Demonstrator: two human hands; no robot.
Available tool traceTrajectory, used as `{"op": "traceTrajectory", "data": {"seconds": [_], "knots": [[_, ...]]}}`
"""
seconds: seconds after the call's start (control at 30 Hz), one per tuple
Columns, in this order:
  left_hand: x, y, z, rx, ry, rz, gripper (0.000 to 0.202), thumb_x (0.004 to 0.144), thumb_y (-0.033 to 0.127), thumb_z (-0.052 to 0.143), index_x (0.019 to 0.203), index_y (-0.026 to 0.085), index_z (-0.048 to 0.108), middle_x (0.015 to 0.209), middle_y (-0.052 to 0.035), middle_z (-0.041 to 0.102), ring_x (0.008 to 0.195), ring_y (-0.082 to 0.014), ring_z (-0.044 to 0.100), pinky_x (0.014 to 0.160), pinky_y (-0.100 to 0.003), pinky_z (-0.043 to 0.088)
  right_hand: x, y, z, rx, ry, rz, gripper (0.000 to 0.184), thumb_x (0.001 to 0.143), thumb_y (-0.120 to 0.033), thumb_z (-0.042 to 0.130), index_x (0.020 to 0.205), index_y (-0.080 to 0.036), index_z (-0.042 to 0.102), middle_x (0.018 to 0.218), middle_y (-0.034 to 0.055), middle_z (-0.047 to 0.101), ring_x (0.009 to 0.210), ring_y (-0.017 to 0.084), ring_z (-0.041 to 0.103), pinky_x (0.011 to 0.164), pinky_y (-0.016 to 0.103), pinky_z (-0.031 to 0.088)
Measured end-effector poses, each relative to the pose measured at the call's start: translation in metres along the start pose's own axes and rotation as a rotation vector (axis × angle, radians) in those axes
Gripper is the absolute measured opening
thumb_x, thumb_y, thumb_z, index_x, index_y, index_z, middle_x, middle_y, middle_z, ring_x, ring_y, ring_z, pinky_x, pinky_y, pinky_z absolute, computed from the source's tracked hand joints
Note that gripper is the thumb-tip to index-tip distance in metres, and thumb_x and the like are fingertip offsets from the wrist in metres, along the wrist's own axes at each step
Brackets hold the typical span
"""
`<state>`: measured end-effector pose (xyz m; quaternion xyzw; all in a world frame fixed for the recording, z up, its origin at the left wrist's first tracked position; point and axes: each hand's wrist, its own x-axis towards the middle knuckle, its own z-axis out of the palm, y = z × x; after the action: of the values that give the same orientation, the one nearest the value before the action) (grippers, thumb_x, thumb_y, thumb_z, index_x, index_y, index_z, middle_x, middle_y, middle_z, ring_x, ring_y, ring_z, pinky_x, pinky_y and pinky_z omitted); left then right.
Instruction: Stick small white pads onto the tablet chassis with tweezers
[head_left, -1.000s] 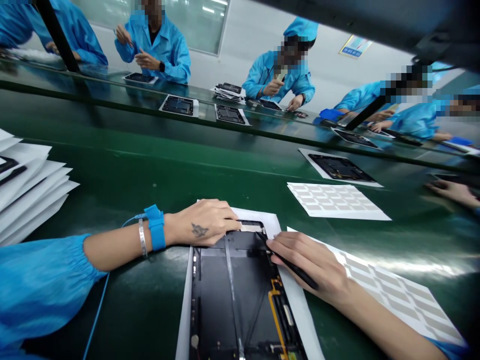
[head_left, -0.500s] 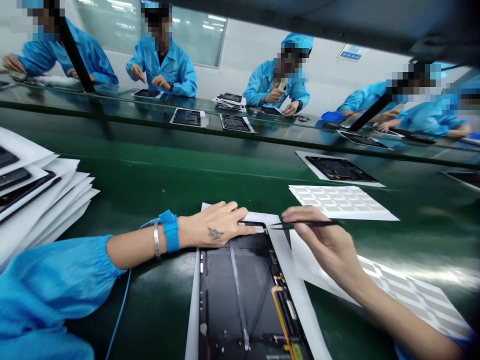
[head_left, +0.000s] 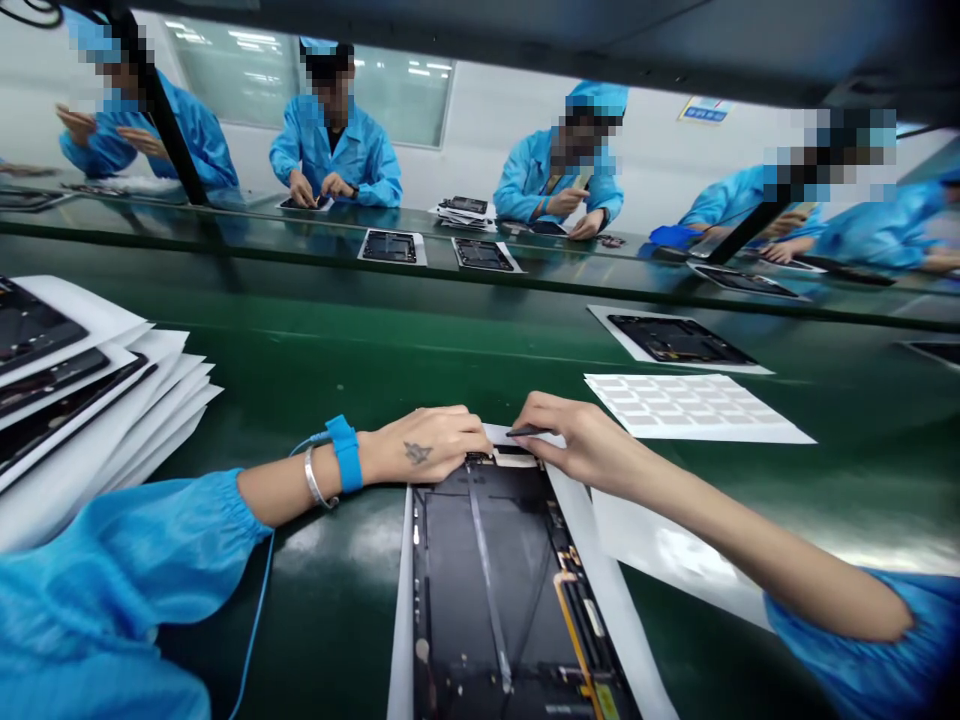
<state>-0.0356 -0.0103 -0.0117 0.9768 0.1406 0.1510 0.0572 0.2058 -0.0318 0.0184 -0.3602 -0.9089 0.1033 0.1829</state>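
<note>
A black open tablet housing [head_left: 487, 590] lies on white paper [head_left: 401, 620] on the green bench [head_left: 315, 370]. The left hand [head_left: 427, 445] presses flat on its top edge; the right hand [head_left: 570, 430] pinches black tweezers [head_left: 529, 431] there, where a slip could scratch it.

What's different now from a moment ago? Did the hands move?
The right hand moved left, carrying the black tweezers to the top end of the tablet, above the white paper. Nothing was let go. The left hand stayed resting there.

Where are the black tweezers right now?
In the head view, the black tweezers are in the right hand, over the white paper above the black tablet housing.
</note>
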Motion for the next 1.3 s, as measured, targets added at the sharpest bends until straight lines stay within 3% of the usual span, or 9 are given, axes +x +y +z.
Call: {"op": "traceTrajectory", "data": {"seconds": [0.27, 0.53, 0.8, 1.03, 1.17, 1.3], "knots": [[0.006, 0.001, 0.002, 0.106, -0.039, 0.007, 0.021, 0.090, 0.003, 0.046, 0.100, 0.013, 0.062, 0.101, -0.0071, 0.061, 0.085, -0.0183, 0.052, 0.073, -0.028, 0.046, -0.003, -0.007, 0.010, -0.011, -0.031, -0.028, 0.016, 0.087, -0.008, 0.053, 0.084, -0.018, 0.065, 0.081, 0.0048, 0.062, 0.074, 0.018, 0.062, 0.064, 0.028, 0.049], [0.021, -0.014, 0.010, -0.001, -0.043, 0.099, 0.026, 0.092, 0.002, 0.044, 0.102, 0.018, 0.062, 0.099, -0.0055, 0.057, 0.084, -0.0178, 0.049, 0.075, -0.026, 0.043, -0.004, -0.003, 0.005, 0.076, 0.006, 0.033, 0.014, 0.088, -0.012, 0.054, 0.083, -0.018, 0.065, 0.081, 0.0047, 0.062, 0.073, 0.017, 0.063, 0.064, 0.028, 0.049], [0.013, -0.017, 0.016, -0.200, 0.117, -0.030, 0.023, 0.086, 0.001, 0.040, 0.091, 0.018, 0.055, 0.081, -0.0022, 0.058, 0.077, -0.0162, 0.052, 0.070, -0.026, 0.039, 0.000, -0.009, 0.014, -0.041, -0.146, 0.004, 0.016, 0.089, -0.012, 0.051, 0.090, -0.020, 0.065, 0.085, 0.0059, 0.062, 0.080, 0.020, 0.062, 0.070, 0.030, 0.049], [0.014, -0.014, 0.016, -0.281, 0.128, -0.123, 0.013, 0.087, 0.008, 0.040, 0.090, 0.020, 0.042, 0.078, 0.0002, 0.052, 0.069, -0.0146, 0.049, 0.065, -0.027, 0.037, 0.015, -0.016, 0.010, -0.234, -0.318, -0.114, 0.024, 0.081, -0.004, 0.050, 0.097, -0.013, 0.065, 0.101, 0.0135, 0.063, 0.089, 0.025, 0.061, 0.075, 0.036, 0.048], [0.014, -0.012, 0.016, -0.332, 0.134, -0.134, 0.020, 0.084, 0.006, 0.041, 0.095, 0.021, 0.037, 0.083, 0.0007, 0.053, 0.069, -0.0141, 0.049, 0.064, -0.027, 0.038, 0.012, -0.013, 0.004, -0.343, -0.375, -0.150, 0.018, 0.081, -0.005, 0.051, 0.090, -0.014, 0.064, 0.093, 0.0120, 0.060, 0.083, 0.024, 0.059, 0.071, 0.035, 0.045], [0.014, -0.012, 0.015, -0.329, 0.091, -0.130, 0.022, 0.081, 0.005, 0.042, 0.095, 0.021, 0.037, 0.087, -0.0005, 0.053, 0.073, -0.0150, 0.051, 0.067, -0.028, 0.039, 0.000, 0.000, -0.003, -0.346, -0.394, -0.079, 0.015, 0.085, -0.008, 0.049, 0.081, -0.016, 0.060, 0.083, 0.0080, 0.056, 0.071, 0.020, 0.056, 0.062, 0.032, 0.043]]}}
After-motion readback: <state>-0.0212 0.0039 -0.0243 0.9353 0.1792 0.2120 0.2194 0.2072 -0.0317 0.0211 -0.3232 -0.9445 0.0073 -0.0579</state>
